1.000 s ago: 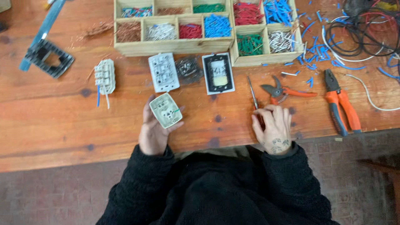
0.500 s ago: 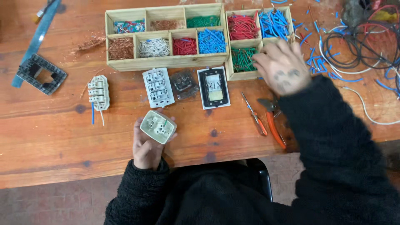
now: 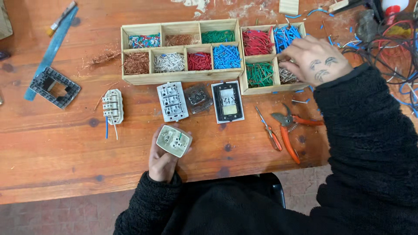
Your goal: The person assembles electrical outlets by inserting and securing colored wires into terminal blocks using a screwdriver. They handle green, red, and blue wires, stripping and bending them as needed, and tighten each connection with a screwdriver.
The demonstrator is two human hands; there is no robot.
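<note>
Currently your left hand [image 3: 162,157] cups a pale switch module [image 3: 173,140] near the surface's front edge, back side up; your right hand [image 3: 314,60], fingers pinched, reaches far up-right into the small wooden tray [image 3: 261,88] w/ cut wires, well apart from the module.

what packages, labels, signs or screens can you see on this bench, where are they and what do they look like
No labels, signs or screens show.
Cardboard piece: far left edge, brown, mostly cut off; may be a box.
Large tray: top centre, pale wood, eight compartments of coloured wire bits.
Small tray: right of it, pale wood, four compartments; right hand reaches in.
</note>
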